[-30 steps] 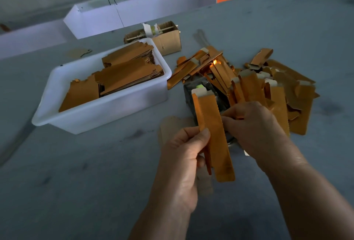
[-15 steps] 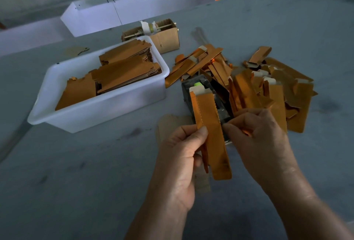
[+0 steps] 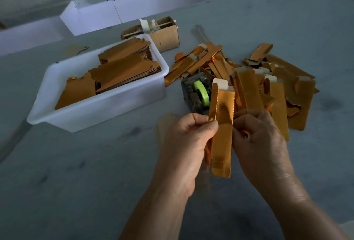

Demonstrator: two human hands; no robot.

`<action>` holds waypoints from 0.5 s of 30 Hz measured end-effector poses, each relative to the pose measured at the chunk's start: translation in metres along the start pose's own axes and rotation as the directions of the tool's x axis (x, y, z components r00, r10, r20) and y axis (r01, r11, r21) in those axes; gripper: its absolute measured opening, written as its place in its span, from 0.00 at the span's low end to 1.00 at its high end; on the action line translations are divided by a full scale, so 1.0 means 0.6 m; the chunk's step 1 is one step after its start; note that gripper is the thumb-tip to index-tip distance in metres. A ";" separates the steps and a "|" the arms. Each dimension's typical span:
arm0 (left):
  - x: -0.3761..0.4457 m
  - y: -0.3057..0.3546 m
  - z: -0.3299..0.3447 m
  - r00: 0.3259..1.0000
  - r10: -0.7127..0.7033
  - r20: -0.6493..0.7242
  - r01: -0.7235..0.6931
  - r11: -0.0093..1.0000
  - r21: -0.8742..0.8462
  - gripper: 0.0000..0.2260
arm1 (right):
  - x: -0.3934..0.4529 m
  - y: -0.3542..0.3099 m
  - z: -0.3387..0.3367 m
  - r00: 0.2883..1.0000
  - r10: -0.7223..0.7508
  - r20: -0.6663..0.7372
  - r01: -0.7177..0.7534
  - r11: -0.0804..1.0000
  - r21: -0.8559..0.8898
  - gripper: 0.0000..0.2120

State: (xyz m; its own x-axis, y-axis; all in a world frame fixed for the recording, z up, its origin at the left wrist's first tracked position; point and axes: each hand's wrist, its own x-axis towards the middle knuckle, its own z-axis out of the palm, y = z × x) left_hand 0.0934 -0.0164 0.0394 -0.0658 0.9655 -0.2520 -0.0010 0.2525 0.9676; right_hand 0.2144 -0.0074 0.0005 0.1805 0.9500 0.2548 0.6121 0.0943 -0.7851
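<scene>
hands | left hand [image 3: 183, 144] pinches gold sleeve [image 3: 223, 124] | right hand [image 3: 258, 140] grips its edge

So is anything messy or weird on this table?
Yes. The loose gold foil cardboard sleeves right of the white plastic tub lie in a criss-cross heap, some leaning over the dark tape dispenser with the green roll. The flat gold cards in the tub are stacked far more neatly.
</scene>
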 end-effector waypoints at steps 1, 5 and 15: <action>0.000 0.000 0.001 1.000 -0.003 -0.010 0.003 1.000 0.002 0.04 | 0.002 -0.002 -0.001 1.000 -0.025 -0.006 0.025 0.999 -0.037 0.04; 0.000 0.001 0.003 0.999 -0.021 -0.031 0.022 0.999 0.024 0.05 | 0.004 -0.004 -0.004 0.997 -0.075 0.025 0.078 0.979 -0.188 0.05; -0.002 0.018 -0.006 0.995 -0.087 0.042 0.088 0.996 -0.025 0.01 | 0.018 -0.017 -0.083 0.950 -0.075 0.303 -0.083 0.875 0.478 0.09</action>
State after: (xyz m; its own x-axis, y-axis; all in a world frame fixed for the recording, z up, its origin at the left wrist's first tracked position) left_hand 0.0898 -0.0149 0.0501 -0.0239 0.9418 -0.3354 -0.0315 0.3346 0.9418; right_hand 0.2482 -0.0132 0.0394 -0.1077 0.9856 0.1300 0.1525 0.1456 -0.9775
